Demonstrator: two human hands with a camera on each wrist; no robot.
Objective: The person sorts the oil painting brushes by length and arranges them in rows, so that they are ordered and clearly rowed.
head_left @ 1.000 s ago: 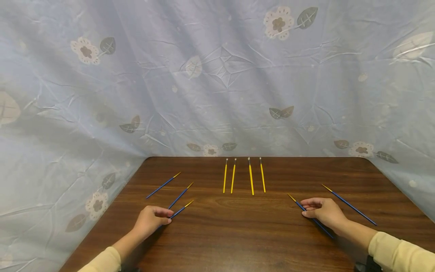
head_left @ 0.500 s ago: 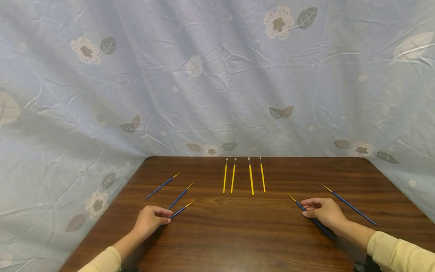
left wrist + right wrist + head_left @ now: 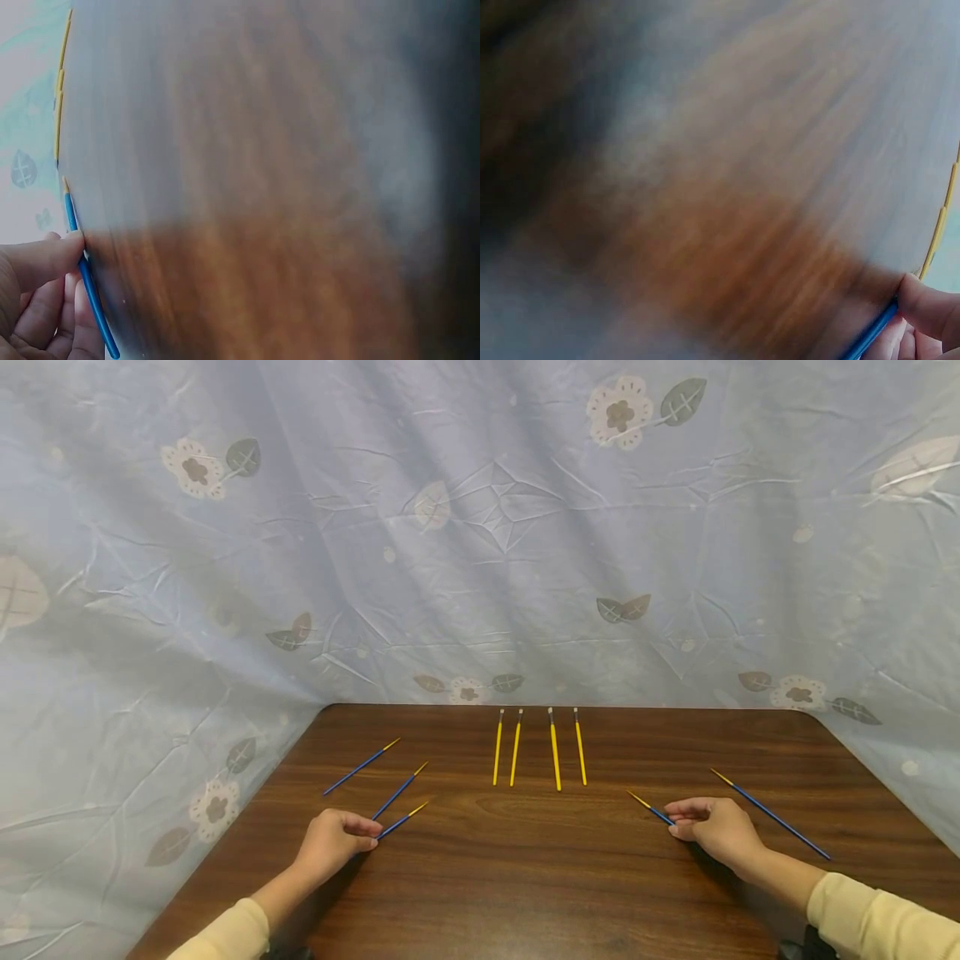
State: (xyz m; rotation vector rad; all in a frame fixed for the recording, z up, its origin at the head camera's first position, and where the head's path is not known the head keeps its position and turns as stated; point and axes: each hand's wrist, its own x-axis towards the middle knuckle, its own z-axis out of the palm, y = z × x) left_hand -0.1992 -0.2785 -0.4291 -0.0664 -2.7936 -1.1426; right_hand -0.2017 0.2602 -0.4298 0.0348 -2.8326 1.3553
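My left hand pinches a thin blue paintbrush with a yellow tip between thumb and fingers. The left wrist view shows that paintbrush crossing behind the thumb, its blue end below. Over on the right, my right hand pinches another blue paintbrush, whose yellow tip points to the far left. Its rear part is hidden by the hand in the head view. The right wrist view catches the blue handle under the thumb. A second blue paintbrush lies just beyond my left fingers.
One more blue paintbrush lies at the far left, and another blue paintbrush right of my right hand. Several yellow paintbrushes, one a yellow paintbrush, lie at the back of the wooden table. A patterned curtain hangs behind.
The right-hand paintbrush has turned and shifted: its tip sits slightly further left, and its blue rear end no longer shows below the hand. My left hand has stayed nearly still.
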